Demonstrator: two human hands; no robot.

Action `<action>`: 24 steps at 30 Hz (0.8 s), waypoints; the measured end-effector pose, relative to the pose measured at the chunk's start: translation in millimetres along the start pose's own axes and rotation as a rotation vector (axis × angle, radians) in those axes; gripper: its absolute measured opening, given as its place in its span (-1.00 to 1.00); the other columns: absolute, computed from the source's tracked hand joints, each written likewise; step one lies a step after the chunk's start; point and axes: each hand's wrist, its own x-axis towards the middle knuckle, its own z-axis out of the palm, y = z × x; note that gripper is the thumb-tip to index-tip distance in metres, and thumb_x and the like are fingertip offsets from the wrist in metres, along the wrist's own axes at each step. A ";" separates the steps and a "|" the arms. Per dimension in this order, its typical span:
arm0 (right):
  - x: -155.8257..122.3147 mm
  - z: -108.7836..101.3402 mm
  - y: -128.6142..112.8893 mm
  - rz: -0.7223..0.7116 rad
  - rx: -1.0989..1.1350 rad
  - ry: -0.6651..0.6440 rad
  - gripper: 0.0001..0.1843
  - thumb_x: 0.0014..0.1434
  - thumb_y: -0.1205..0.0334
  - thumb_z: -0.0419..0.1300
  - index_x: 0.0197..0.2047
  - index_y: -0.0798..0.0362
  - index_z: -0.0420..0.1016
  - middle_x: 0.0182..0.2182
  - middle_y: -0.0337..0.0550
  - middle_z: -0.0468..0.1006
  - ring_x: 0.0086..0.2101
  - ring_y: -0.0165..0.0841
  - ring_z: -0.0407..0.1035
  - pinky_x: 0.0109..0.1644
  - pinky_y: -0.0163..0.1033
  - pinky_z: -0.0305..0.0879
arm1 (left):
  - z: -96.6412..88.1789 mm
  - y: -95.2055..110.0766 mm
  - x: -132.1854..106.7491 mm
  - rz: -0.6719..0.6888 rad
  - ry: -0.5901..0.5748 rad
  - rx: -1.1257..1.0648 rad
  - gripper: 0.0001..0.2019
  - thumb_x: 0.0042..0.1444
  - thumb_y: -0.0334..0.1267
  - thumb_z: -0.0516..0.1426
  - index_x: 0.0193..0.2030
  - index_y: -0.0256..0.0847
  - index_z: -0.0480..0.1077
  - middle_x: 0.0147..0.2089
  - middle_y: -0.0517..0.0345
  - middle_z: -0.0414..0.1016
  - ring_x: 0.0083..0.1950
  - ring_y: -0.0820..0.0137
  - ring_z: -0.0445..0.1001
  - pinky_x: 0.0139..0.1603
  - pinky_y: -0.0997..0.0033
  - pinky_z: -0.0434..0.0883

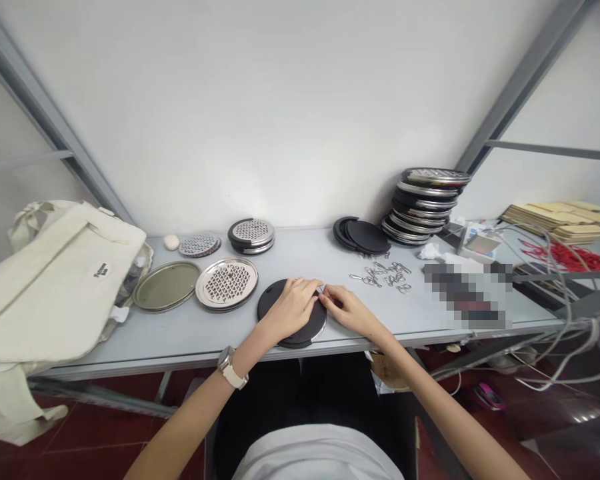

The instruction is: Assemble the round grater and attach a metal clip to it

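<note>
A round black disc (306,331) with a metallic rim lies flat at the table's front, black side up. Across its top lies my left hand (294,303), wrist bent inward, fingers curled together toward the right edge and gripping there. My right hand (344,307) meets it at that edge in a pinch, around a small shiny metal clip (321,289) that is mostly hidden by fingertips. Several loose metal clips (380,273) are scattered beyond my right hand. Left of the disc rests a round metal grater plate (227,283), beside a plain olive-coloured round plate (167,287).
Grater discs (425,207) form a tall stack at the back right, near black round covers (363,235). More graters (253,235) stand against the wall. A cream bag (65,280) covers the left end. Cardboard pieces (557,220), red cords (575,257) and cables occupy the right.
</note>
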 end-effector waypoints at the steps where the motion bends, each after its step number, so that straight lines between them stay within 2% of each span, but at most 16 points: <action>1: -0.2 0.1 0.3 -0.004 -0.002 0.000 -0.68 0.33 0.13 -0.04 -0.47 0.01 0.15 -0.56 -0.32 0.27 -0.46 -0.37 0.21 -0.31 -0.26 0.15 | 0.0 0.0 0.0 0.001 0.001 0.000 -0.73 0.29 -0.43 -0.08 0.09 -0.17 0.24 -0.03 0.07 0.46 0.03 0.28 0.38 0.12 0.18 0.23; 10: -0.7 -1.1 1.6 -0.007 -0.008 -0.012 -0.81 0.21 0.29 -0.03 -0.46 0.01 0.18 -0.52 -0.29 0.30 -0.43 -0.35 0.21 -0.27 -0.24 0.16 | 0.1 0.8 0.2 -0.002 -0.007 0.011 -0.72 0.28 -0.44 -0.08 0.07 -0.16 0.25 -0.04 0.08 0.45 0.02 0.28 0.38 0.10 0.19 0.25; 16: -0.4 -1.8 -0.4 -0.012 0.000 -0.013 -0.82 0.20 0.31 -0.04 -0.46 0.00 0.15 -0.51 -0.29 0.29 -0.41 -0.34 0.22 -0.23 -0.22 0.17 | -0.5 0.8 -0.1 0.002 -0.004 0.013 -0.73 0.28 -0.44 -0.07 0.08 -0.17 0.24 -0.03 0.08 0.45 0.03 0.29 0.38 0.11 0.20 0.24; 24: 0.1 -1.7 -2.0 0.004 -0.018 -0.009 -0.75 0.24 0.25 -0.04 -0.49 0.00 0.14 -0.55 -0.29 0.29 -0.44 -0.35 0.21 -0.30 -0.24 0.15 | -0.1 1.0 0.1 0.000 -0.010 0.013 -0.72 0.28 -0.43 -0.08 0.09 -0.16 0.24 -0.02 0.07 0.45 0.03 0.27 0.38 0.11 0.18 0.24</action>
